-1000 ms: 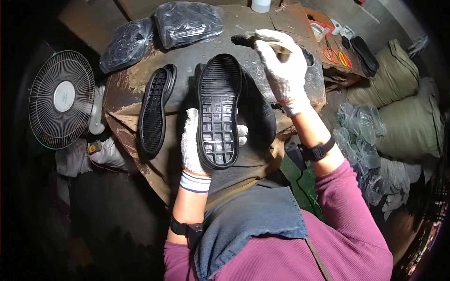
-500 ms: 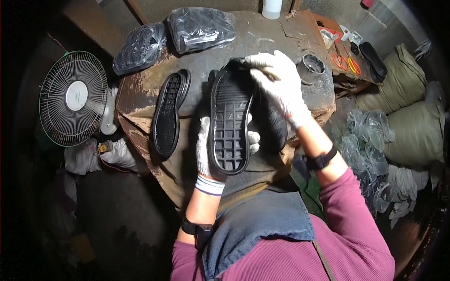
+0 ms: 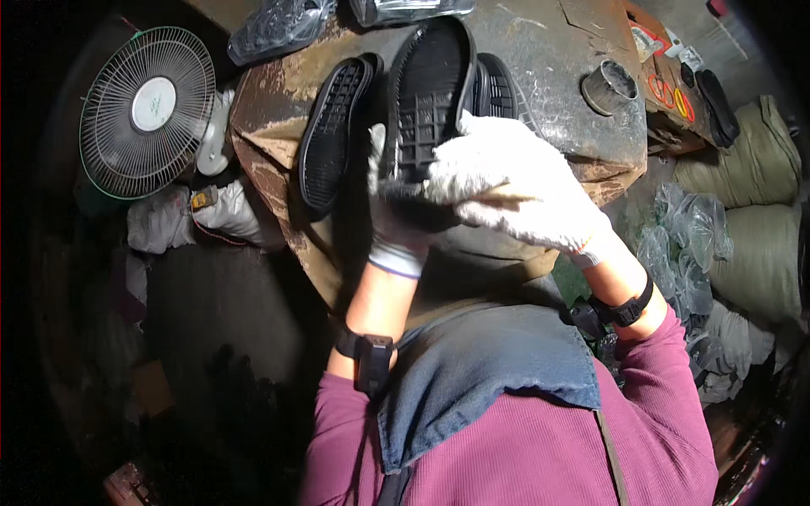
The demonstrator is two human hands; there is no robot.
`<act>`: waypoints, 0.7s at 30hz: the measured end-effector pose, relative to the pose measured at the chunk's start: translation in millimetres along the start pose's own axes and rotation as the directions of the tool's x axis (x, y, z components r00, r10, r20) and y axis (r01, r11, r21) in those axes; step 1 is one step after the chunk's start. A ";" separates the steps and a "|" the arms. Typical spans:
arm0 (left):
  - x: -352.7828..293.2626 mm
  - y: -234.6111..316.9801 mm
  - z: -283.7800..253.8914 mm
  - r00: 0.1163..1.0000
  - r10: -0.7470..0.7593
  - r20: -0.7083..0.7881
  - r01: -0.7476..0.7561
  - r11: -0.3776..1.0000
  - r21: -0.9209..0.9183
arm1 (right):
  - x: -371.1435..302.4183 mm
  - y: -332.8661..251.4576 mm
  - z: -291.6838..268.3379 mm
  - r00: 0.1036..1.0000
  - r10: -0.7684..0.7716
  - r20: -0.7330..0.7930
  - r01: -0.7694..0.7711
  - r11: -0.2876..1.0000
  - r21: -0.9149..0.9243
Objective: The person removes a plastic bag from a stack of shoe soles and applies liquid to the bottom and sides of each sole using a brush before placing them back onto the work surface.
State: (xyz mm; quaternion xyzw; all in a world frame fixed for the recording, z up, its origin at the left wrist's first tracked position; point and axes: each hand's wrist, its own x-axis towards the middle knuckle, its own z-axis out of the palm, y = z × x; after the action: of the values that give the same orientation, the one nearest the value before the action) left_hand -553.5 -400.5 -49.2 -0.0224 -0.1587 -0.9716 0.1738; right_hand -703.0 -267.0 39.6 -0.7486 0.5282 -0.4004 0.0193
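Note:
Over the near side of the table I hold a black shoe sole (image 3: 426, 110), its ridged and gridded face towards me and its far end raised. My left hand (image 3: 384, 198), in a white knit glove, grips it by the left side and from below; most of its fingers are hidden. My right hand (image 3: 515, 181), gloved likewise, is closed at the sole's near end. Something dark and blurred is at its fingertips, and I cannot make out what it pinches. Behind the held sole lie other soles (image 3: 502, 88), and a stacked pair of soles (image 3: 333, 135) rests to the left.
A round metal can (image 3: 609, 88) stands at the table's right. Bagged black goods (image 3: 283, 29) lie at the far edge. Scissors (image 3: 662, 90) are on a side shelf. A fan (image 3: 150, 110) stands left; full sacks (image 3: 751, 244) and plastic bags (image 3: 688, 228) lie right.
My right hand has moved from the sole's far end down to its near end. The held sole has tilted, and the whole view has shifted, with the table higher in the picture.

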 end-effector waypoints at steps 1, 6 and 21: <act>2.2 9.0 -0.7 0.998 -0.026 0.063 0.047 0.933 -0.357 | -4.3 -4.5 0.6 0.999 -0.021 0.027 0.020 1.000 0.010; 2.9 65.5 -2.6 0.990 -0.027 0.135 0.014 0.995 0.095 | -27.1 0.2 -10.8 0.988 0.059 0.140 -0.067 0.997 0.048; -32.9 53.8 44.4 0.911 0.345 0.225 -0.086 -0.374 0.924 | 2.5 -5.3 19.6 0.842 0.539 0.020 -0.506 0.775 0.379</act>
State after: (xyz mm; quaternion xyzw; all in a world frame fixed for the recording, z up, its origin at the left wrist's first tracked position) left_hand -504.7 -423.4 5.8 0.1746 -0.8524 -0.3782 0.3162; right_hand -686.4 -274.4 30.1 -0.5364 0.6304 -0.5041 0.2464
